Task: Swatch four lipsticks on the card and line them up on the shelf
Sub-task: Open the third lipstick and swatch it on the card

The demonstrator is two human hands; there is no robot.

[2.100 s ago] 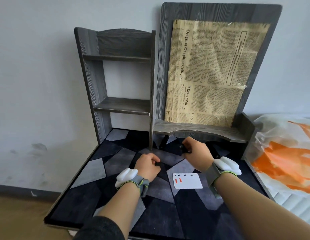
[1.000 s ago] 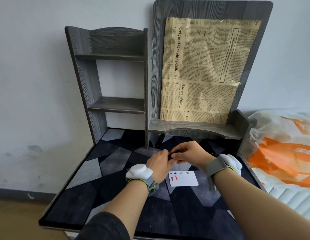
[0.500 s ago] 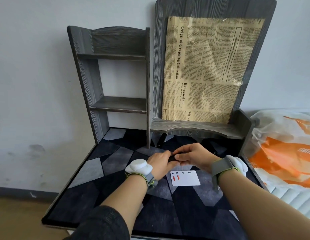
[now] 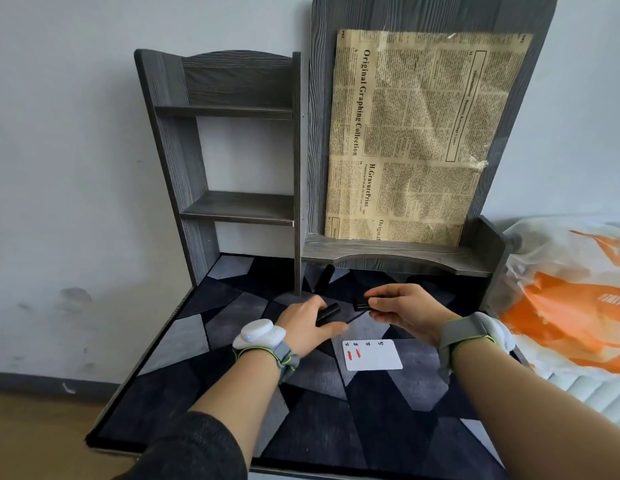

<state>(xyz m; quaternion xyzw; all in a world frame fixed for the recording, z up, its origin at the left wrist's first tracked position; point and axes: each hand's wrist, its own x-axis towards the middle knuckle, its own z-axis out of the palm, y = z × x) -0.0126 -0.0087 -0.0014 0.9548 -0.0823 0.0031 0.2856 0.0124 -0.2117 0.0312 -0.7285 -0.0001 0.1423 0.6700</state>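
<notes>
My left hand (image 4: 306, 323) grips a black lipstick tube (image 4: 327, 314) above the mat. My right hand (image 4: 405, 306) pinches a short black piece, the lipstick's other part (image 4: 361, 303), a little apart from the tube. Below both hands lies the white swatch card (image 4: 374, 356) with numbered spots and two red swatches at its left. Another black lipstick (image 4: 325, 277) lies on the mat under the low ledge. The grey shelf (image 4: 239, 206) stands at the back left with nothing on its boards.
A grey board with a newspaper sheet (image 4: 422, 133) leans at the back right above a low ledge (image 4: 398, 252). A dark patterned mat (image 4: 336, 427) covers the table. A white and orange plastic bag (image 4: 571, 306) lies off the table's right edge.
My right hand picked up a lipstick and brought it to my left hand. The two hands were joined on it and have now pulled apart, each holding one part.
</notes>
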